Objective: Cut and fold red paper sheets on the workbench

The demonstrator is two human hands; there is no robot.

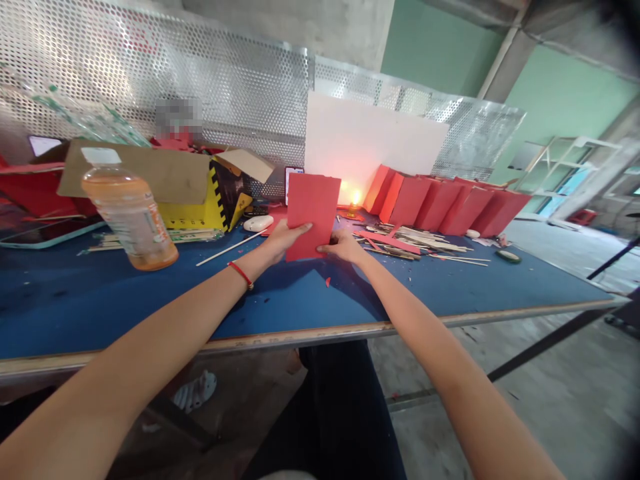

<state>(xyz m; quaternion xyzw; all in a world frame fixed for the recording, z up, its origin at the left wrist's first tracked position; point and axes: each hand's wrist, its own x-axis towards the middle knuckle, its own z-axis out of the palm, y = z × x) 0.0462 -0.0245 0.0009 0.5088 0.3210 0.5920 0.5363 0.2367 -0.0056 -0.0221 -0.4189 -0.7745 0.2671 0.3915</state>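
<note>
Workshop: blue-topped workbench, perforated metal screens, bare concrete floor, wood sticks, red card.

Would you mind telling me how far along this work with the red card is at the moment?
A row of red card pieces already stands along the back of the blue table. In hand, the left hand and right hand hold one red card. Still loose are wooden sticks and red strips.
</note>
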